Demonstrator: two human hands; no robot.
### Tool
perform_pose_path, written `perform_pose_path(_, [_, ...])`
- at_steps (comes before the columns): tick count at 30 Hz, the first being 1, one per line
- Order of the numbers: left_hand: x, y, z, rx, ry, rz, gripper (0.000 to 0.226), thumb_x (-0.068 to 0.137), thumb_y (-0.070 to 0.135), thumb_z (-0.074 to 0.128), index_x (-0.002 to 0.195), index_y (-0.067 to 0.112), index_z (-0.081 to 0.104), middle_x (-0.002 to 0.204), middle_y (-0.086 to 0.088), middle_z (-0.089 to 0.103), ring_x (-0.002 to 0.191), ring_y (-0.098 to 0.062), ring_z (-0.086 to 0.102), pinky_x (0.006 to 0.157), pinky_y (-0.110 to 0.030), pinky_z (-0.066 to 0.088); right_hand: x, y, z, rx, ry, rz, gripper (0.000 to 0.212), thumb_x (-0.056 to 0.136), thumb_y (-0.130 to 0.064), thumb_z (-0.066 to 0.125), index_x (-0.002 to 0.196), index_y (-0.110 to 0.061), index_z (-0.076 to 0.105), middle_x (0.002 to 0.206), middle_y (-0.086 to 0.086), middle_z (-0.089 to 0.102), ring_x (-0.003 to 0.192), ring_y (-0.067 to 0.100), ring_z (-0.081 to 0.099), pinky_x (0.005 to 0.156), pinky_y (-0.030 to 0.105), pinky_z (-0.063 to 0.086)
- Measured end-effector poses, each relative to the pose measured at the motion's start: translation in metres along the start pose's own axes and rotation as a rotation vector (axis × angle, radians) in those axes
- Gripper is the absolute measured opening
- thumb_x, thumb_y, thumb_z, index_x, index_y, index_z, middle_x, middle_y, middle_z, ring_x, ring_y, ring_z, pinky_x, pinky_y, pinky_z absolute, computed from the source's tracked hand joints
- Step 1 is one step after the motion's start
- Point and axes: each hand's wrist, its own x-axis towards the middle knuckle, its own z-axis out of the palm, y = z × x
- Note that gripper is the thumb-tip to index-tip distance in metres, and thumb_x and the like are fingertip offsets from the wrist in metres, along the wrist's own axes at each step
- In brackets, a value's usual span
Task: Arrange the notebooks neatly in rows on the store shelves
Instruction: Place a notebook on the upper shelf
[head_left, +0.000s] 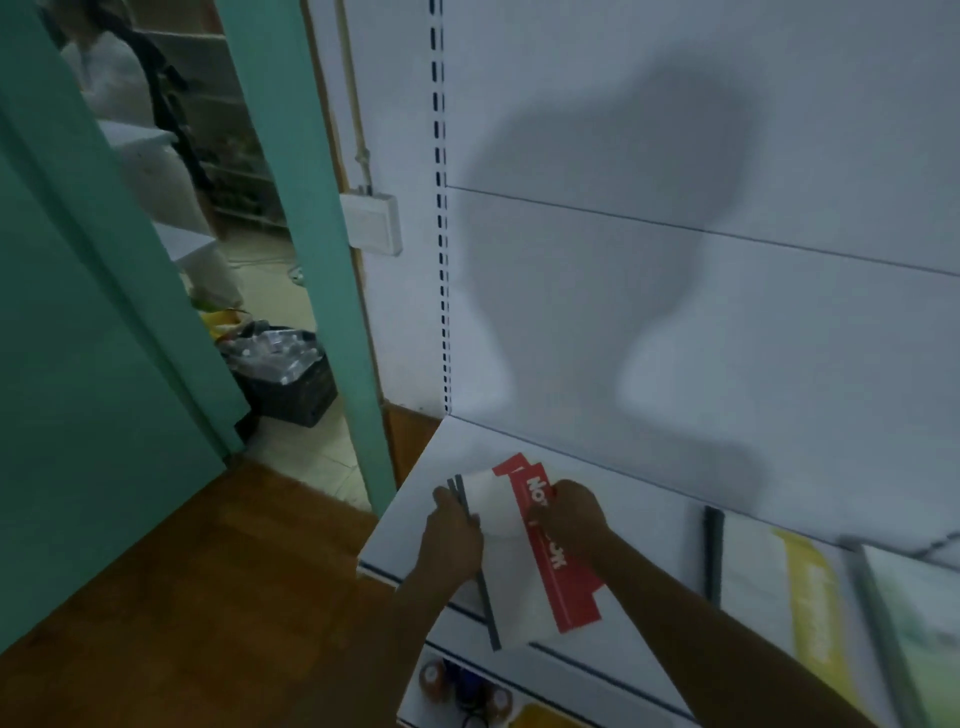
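A small stack of white notebooks with a red title band (519, 551) lies on the left end of the white shelf (415, 519). My left hand (454, 535) grips the stack's dark spine edge. My right hand (574, 512) holds its far right part, over the red band. Further right on the same shelf lie a notebook with a yellow band (779, 592) and a greenish one (914, 623) at the frame edge.
The shelf's white back panel (675, 312) rises behind, with a slotted upright (441, 260) at its left. A lower shelf holds small jars (457, 686). To the left are a teal door frame (322, 260), wooden floor and a black crate (285, 374).
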Motion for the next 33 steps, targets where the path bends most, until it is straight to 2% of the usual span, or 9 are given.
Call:
perform_pose_path(4, [0.001,0.021,0.001,-0.098,-0.010,0.166,0.023,0.102,0.016,0.037,0.125,0.011,0.037,0.112,-0.013,0.059,0.085,-0.017,0.052,0.072,-0.028,0.041,-0.029,0.007,-0.027,0.131,0.213,0.042,0.030,0.090,-0.040,0.056,0.078,-0.012,0.057,0.080,0.004,0.065,0.064,0.014,0.063,0.053,0.019,0.045])
perform_pose_path(6, [-0.003,0.041,0.015,-0.143,-0.036,0.234,0.031,0.103,0.019,0.033,0.133,0.011,0.038,0.111,-0.011,0.059,0.086,-0.016,0.050,0.073,-0.026,0.038,-0.049,0.022,-0.043,0.208,0.305,0.084,0.031,0.090,-0.043,0.054,0.086,-0.013,0.056,0.085,0.003,0.064,0.065,0.010,0.061,0.052,0.018,0.043])
perform_pose_path(10, [-0.037,0.088,0.073,-0.210,-0.186,0.338,0.033,0.103,0.024,0.034,0.129,0.008,0.045,0.111,-0.015,0.062,0.091,-0.025,0.056,0.078,-0.029,0.041,-0.111,0.075,-0.073,0.437,0.478,0.205,0.027,0.095,-0.040,0.046,0.102,-0.016,0.055,0.090,-0.002,0.066,0.076,0.012,0.065,0.067,0.025,0.052])
perform_pose_path(14, [-0.112,0.135,0.138,-0.253,-0.555,0.360,0.030,0.101,0.038,0.037,0.120,0.019,0.049,0.107,-0.005,0.060,0.099,-0.026,0.058,0.087,-0.033,0.047,-0.194,0.148,-0.105,0.401,0.763,0.401,0.028,0.098,-0.039,0.040,0.104,-0.015,0.053,0.097,0.000,0.064,0.082,0.015,0.060,0.072,0.026,0.045])
perform_pose_path(17, [-0.176,0.158,0.183,-0.189,-0.863,0.420,0.021,0.098,0.032,0.046,0.113,0.019,0.054,0.107,-0.005,0.064,0.096,-0.023,0.061,0.084,-0.035,0.050,-0.264,0.204,-0.128,0.480,0.993,0.584,0.028,0.100,-0.033,0.038,0.110,-0.011,0.052,0.103,0.002,0.061,0.086,0.015,0.056,0.075,0.026,0.040])
perform_pose_path(22, [-0.293,0.172,0.250,-0.025,-1.274,0.580,0.021,0.100,0.019,0.041,0.121,0.017,0.043,0.111,-0.009,0.060,0.089,-0.025,0.066,0.055,-0.027,0.054,-0.377,0.293,-0.155,0.570,1.249,0.789,0.027,0.099,-0.033,0.037,0.113,-0.012,0.048,0.100,0.008,0.060,0.095,0.030,0.061,0.077,0.032,0.044])
perform_pose_path(25, [-0.355,0.187,0.286,0.013,-1.315,0.640,0.025,0.100,0.017,0.040,0.125,0.018,0.039,0.114,-0.007,0.057,0.090,-0.020,0.063,0.058,-0.032,0.059,-0.432,0.336,-0.161,0.706,1.302,0.813,0.024,0.098,-0.037,0.040,0.119,-0.027,0.037,0.112,0.002,0.061,0.093,0.023,0.064,0.086,0.046,0.053])
perform_pose_path(30, [-0.448,0.209,0.356,0.053,-1.330,0.730,0.029,0.101,0.020,0.040,0.129,0.021,0.034,0.121,-0.006,0.054,0.099,-0.023,0.061,0.055,-0.025,0.055,-0.506,0.403,-0.179,0.785,1.368,0.822,0.039,0.098,-0.034,0.046,0.132,-0.021,0.032,0.113,-0.004,0.053,0.090,0.015,0.058,0.077,0.034,0.049])
perform_pose_path(33, [-0.491,0.219,0.396,0.092,-1.326,0.744,0.027,0.101,0.023,0.039,0.128,0.020,0.034,0.123,-0.006,0.055,0.100,-0.023,0.061,0.059,-0.025,0.056,-0.541,0.443,-0.194,0.777,1.391,0.836,0.037,0.098,-0.031,0.046,0.133,-0.023,0.037,0.109,-0.007,0.053,0.092,0.016,0.060,0.084,0.039,0.052])
